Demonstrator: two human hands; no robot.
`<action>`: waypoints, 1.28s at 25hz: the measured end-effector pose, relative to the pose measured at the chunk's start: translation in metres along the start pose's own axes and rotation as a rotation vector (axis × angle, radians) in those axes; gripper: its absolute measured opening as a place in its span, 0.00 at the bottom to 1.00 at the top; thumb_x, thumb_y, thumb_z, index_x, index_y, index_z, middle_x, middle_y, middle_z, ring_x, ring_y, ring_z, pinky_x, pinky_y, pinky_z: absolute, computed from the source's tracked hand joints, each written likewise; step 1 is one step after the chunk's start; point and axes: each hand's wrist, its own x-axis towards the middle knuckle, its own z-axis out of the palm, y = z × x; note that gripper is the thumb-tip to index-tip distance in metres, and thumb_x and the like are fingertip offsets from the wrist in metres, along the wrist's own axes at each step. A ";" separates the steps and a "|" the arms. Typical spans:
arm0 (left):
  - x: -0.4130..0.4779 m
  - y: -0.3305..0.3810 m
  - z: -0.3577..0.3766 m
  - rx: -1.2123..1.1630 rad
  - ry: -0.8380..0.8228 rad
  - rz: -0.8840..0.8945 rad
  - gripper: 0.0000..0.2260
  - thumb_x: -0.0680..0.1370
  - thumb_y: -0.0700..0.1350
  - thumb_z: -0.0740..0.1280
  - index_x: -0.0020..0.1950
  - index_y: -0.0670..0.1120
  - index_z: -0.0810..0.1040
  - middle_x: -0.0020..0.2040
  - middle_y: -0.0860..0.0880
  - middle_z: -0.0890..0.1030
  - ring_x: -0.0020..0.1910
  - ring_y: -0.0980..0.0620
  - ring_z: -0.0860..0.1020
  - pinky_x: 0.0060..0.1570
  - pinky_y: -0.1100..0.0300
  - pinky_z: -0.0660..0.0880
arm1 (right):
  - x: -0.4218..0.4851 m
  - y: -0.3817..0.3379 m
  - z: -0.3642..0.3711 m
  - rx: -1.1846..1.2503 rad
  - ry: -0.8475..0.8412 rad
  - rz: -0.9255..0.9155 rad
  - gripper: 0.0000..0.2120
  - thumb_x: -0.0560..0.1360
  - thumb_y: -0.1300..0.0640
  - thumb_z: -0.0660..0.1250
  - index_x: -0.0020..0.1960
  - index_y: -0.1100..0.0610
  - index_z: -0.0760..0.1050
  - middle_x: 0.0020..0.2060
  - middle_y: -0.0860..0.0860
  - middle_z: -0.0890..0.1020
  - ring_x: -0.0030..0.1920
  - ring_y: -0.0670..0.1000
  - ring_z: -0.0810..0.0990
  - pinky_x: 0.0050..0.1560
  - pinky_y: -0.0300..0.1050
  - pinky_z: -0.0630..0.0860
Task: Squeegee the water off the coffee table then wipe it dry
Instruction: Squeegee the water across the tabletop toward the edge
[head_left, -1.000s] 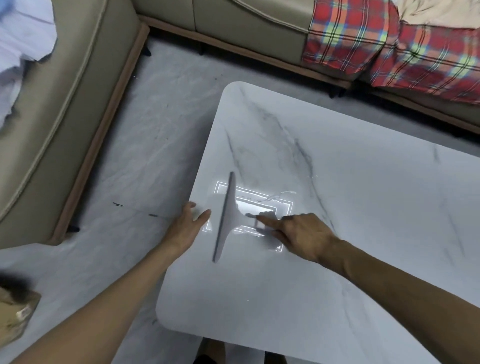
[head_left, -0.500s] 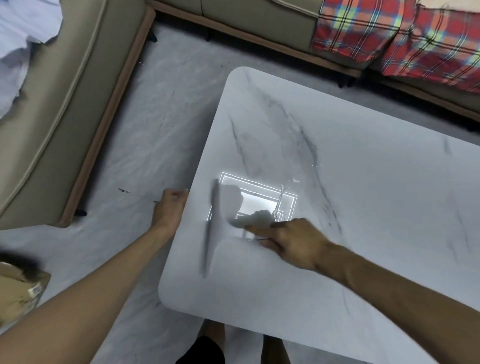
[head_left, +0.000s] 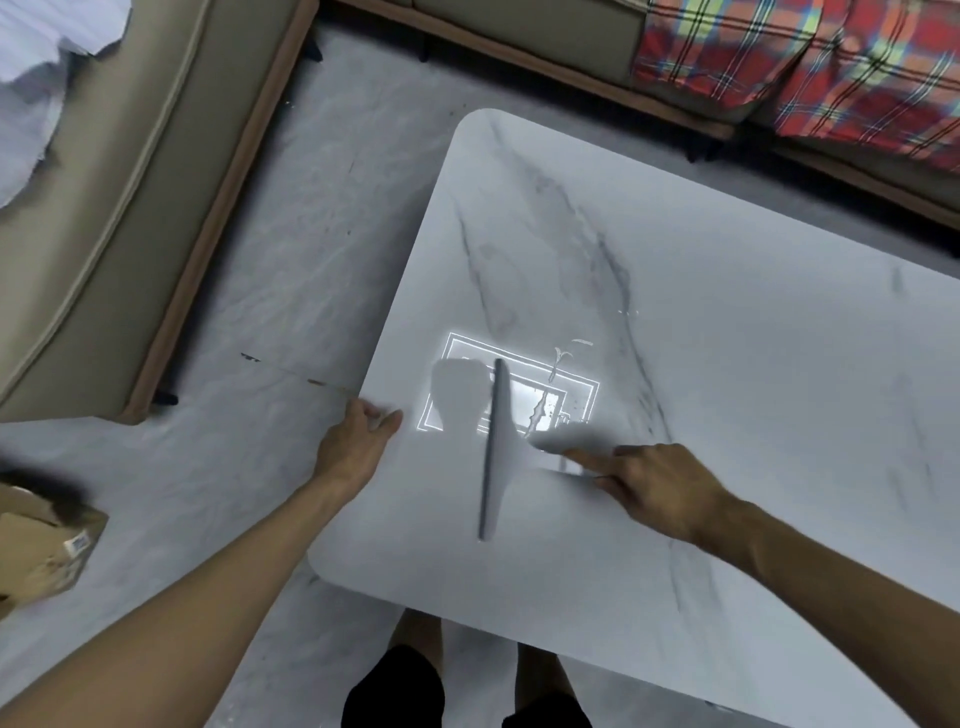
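— The surface, the room?
— A white marble-look coffee table (head_left: 727, 364) on pale floor, beige sofas (head_left: 93, 234) around, thin water streaks (head_left: 540, 410) near its left end.
— The hands?
— The right hand (head_left: 660, 491) grips the grey squeegee (head_left: 493, 447), blade down beside the streaks; the left hand (head_left: 358, 441) rests open-fingered on the table's edge.

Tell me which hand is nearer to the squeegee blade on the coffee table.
Left. The left hand rests at the table edge, apart from the squeegee blade. The right hand holds the handle on the blade's other side, slightly farther away.
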 end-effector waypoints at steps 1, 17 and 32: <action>-0.001 0.001 0.001 0.001 0.003 -0.006 0.19 0.78 0.57 0.62 0.60 0.45 0.70 0.59 0.45 0.77 0.58 0.43 0.76 0.58 0.51 0.72 | -0.017 0.017 -0.003 -0.010 -0.003 0.058 0.23 0.81 0.44 0.51 0.73 0.30 0.51 0.46 0.46 0.80 0.45 0.55 0.81 0.43 0.48 0.75; -0.069 -0.119 0.014 -0.358 0.239 -0.280 0.12 0.80 0.55 0.60 0.51 0.46 0.68 0.42 0.50 0.73 0.39 0.53 0.71 0.35 0.58 0.66 | 0.071 -0.153 0.050 -0.147 0.015 -0.463 0.20 0.83 0.47 0.50 0.75 0.40 0.59 0.52 0.55 0.82 0.49 0.58 0.82 0.47 0.49 0.76; -0.068 -0.140 -0.006 -0.501 0.292 -0.299 0.06 0.78 0.46 0.60 0.51 0.46 0.71 0.47 0.48 0.76 0.42 0.50 0.74 0.34 0.59 0.67 | 0.053 -0.154 0.030 -0.136 -0.045 -0.481 0.19 0.82 0.42 0.48 0.72 0.34 0.60 0.47 0.51 0.81 0.44 0.59 0.81 0.41 0.47 0.71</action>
